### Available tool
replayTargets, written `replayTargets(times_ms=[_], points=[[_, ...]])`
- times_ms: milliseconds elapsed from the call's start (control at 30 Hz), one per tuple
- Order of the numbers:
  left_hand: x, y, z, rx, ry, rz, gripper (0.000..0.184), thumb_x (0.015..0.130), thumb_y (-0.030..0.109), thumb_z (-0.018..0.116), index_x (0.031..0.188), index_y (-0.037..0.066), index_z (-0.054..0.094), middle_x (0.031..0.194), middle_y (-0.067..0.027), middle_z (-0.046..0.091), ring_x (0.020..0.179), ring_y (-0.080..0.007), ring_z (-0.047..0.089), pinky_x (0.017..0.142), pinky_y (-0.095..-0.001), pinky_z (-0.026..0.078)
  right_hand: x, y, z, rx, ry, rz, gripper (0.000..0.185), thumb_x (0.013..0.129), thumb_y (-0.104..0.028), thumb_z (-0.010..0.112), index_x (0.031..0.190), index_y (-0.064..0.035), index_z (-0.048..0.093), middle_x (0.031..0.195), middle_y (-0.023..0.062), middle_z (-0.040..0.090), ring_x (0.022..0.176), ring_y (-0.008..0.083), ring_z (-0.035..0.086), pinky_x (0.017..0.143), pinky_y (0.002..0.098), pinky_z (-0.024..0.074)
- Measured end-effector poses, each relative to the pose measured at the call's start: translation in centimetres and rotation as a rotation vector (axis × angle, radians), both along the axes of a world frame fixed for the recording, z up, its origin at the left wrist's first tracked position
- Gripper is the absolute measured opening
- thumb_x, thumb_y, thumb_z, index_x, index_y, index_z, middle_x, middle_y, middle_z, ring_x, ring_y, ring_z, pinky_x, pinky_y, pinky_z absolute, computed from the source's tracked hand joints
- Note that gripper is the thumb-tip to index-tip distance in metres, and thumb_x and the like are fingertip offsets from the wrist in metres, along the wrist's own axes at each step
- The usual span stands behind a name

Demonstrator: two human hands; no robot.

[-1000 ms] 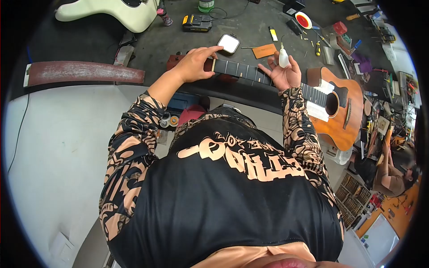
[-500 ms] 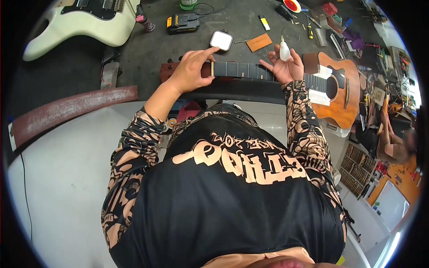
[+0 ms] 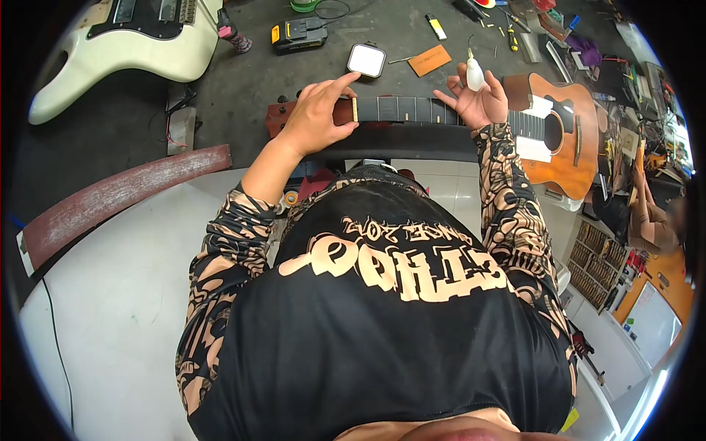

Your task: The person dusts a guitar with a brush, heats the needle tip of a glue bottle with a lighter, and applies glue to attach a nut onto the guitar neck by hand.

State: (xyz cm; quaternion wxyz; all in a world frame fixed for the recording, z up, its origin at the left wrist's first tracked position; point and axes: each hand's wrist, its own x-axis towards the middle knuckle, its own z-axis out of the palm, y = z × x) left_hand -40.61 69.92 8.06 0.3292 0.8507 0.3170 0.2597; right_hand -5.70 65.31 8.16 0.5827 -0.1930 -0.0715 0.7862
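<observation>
An acoustic guitar (image 3: 578, 117) lies with its neck to the left, white strips taped on its top beside the fretboard. My left hand (image 3: 316, 117) is closed over the headstock by the nut, thumb on the near side and fingers on the far side, index reaching past the edge. Palm up over the upper fretboard (image 3: 401, 109), my right hand (image 3: 478, 103) holds a small white squeeze bottle (image 3: 475, 75) with a thin needle tip pointing upward. The fingers partly hide the bottle. Just beyond my left fingertips sits a white square panel with a dark rim (image 3: 366, 60).
A brown rectangular piece (image 3: 430, 60), a yellow-and-black battery (image 3: 299, 34) and a small yellow tube (image 3: 436, 28) lie on the dark bench. A white electric guitar body (image 3: 140, 55) is at far left, above a curved reddish strip (image 3: 125, 187). Another person (image 3: 651, 220) is at right.
The view has shifted slightly, moving the bench items within it. Both hands keep about the same places on the guitar, and the bottle stays in my right hand.
</observation>
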Motion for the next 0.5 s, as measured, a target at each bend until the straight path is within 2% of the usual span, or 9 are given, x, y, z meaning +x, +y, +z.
replayTargets(times_ms=[500], points=[[0.94, -0.74, 0.72, 0.011, 0.098, 0.084, 0.084, 0.066, 0.011, 0.076, 0.141, 0.019, 0.04, 0.111, -0.0024, 0.062, 0.11, -0.0265, 0.054, 0.102, -0.0415, 0.035, -0.24, -0.27, -0.14, -0.008, 0.041, 0.033, 0.035, 0.093, -0.029, 0.055, 0.121, -0.0092, 0.058, 0.119, 0.007, 0.062, 0.11, 0.0273, 0.054, 0.109, 0.064, 0.0274]])
